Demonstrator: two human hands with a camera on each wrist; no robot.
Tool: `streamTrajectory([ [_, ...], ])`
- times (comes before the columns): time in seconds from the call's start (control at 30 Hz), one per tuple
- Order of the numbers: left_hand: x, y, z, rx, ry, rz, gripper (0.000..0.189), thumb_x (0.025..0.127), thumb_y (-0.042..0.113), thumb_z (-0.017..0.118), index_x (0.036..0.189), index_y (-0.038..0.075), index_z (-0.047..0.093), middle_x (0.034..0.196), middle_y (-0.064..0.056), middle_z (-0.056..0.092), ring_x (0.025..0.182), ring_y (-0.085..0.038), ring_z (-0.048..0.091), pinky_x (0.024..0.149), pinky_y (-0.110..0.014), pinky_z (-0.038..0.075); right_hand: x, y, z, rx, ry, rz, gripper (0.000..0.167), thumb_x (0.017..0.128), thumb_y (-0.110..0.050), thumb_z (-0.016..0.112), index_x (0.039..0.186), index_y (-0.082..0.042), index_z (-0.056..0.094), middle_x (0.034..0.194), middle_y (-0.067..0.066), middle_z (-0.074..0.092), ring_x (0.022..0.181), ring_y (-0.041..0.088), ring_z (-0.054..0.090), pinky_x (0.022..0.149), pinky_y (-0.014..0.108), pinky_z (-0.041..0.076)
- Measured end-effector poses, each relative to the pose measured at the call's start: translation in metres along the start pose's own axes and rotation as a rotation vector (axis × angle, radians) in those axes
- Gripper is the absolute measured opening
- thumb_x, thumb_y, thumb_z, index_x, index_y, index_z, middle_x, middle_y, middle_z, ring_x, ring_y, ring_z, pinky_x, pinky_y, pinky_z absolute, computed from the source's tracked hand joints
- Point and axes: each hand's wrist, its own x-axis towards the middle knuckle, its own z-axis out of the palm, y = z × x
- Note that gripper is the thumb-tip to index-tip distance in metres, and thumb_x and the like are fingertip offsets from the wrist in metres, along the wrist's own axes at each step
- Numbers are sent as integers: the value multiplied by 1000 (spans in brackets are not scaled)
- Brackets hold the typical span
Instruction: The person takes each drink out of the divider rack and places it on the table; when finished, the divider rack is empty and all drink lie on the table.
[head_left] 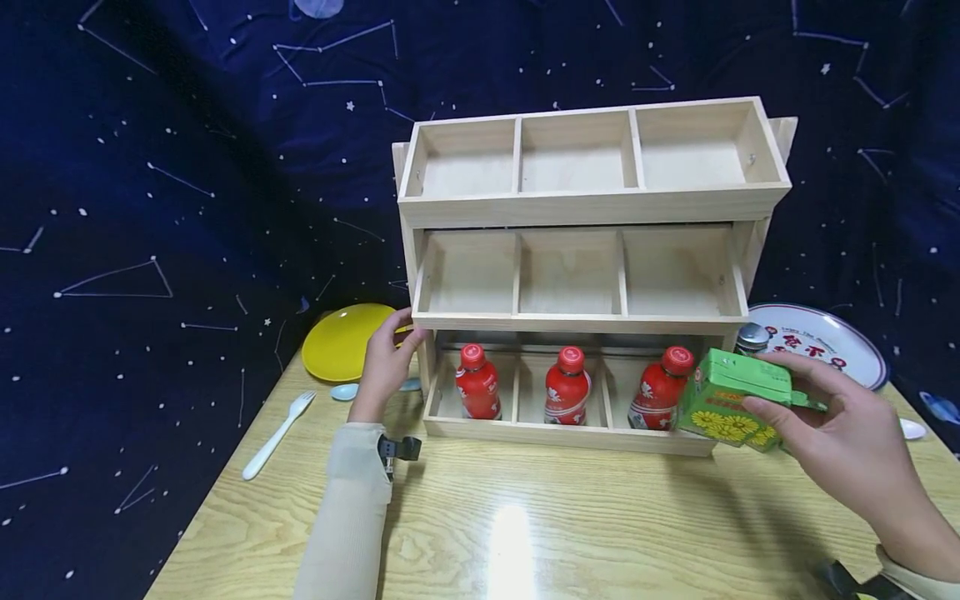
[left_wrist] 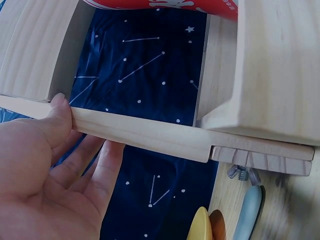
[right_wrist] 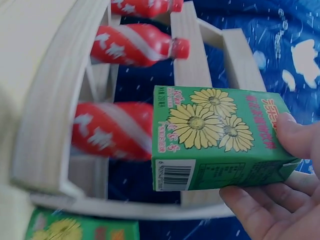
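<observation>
A three-tier wooden rack (head_left: pixel 592 208) stands on the table, and each tier is divided into three compartments. My left hand (head_left: pixel 388 358) grips its left upright, thumb on one side of the wooden strip (left_wrist: pixel 145 135) and fingers on the other. In its bottom tier stand three red bottles, one per compartment: left (head_left: pixel 477 385), middle (head_left: pixel 567 387) and right (head_left: pixel 662 390). With my right hand (head_left: pixel 847 425) I hold a green drink carton (right_wrist: pixel 220 135) printed with yellow flowers, tilted at the tier's right end, overlapping the right bottle. Another green carton (right_wrist: pixel 82 227) shows below the rack's edge in the right wrist view.
Left of the rack are a yellow plate (head_left: pixel 337 346), a white fork (head_left: pixel 279 435) and a pale blue spoon (head_left: pixel 345 392). Behind the carton are a metal-lidded jar (head_left: pixel 752 337) and a white plate (head_left: pixel 862 354). A dark starry cloth (head_left: pixel 187 167) hangs behind the table.
</observation>
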Motion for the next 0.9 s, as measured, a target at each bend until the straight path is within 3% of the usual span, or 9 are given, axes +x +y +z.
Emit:
streamTrajectory([
  [0.23, -1, 1, 0, -2, -6, 18, 47, 98, 32, 58, 141, 14, 51, 136, -10, 55, 121, -33, 56, 100, -45, 49, -22, 36, -17, -71, 71, 109, 50, 78, 3, 82, 124, -1, 62, 94, -35, 58, 83, -20, 56, 67, 1, 46],
  [0.37, -2, 2, -1, -3, 0, 17, 47, 98, 32, 58, 141, 13, 52, 136, -11, 55, 120, -34, 57, 99, -46, 49, -31, 58, -23, -75, 106, 114, 43, 79, 7, 79, 118, -2, 64, 96, -35, 56, 83, -20, 54, 66, 0, 45],
  [0.57, -1, -1, 0, -4, 5, 28, 47, 98, 31, 59, 141, 13, 52, 135, -12, 56, 118, -34, 58, 98, -46, 50, -45, 85, -30, 32, 123, 117, 52, 80, 16, 73, 115, -22, 65, 98, -27, 59, 80, -15, 56, 62, 2, 46],
  [0.63, -1, -2, 0, -8, 6, 35, 47, 98, 30, 59, 140, 12, 52, 135, -13, 56, 117, -34, 58, 98, -47, 51, -49, 92, -31, 10, 122, 149, 53, 82, 13, 73, 116, -26, 63, 97, -31, 57, 83, -18, 54, 60, 2, 46],
  [0.77, -1, -2, 0, -11, 8, 41, 46, 98, 29, 60, 140, 11, 52, 134, -14, 56, 117, -35, 58, 98, -48, 50, -57, 105, -30, -74, 116, 216, 44, 85, 5, 74, 117, -22, 61, 95, -37, 49, 84, -23, 47, 57, 1, 44],
  [0.9, -1, -2, 0, -9, 4, 36, 47, 98, 30, 59, 141, 12, 52, 135, -13, 56, 118, -35, 58, 98, -47, 50, -62, 115, -29, -94, 122, 237, 43, 85, 3, 75, 115, -26, 60, 96, -37, 47, 83, -23, 45, 57, 1, 42],
])
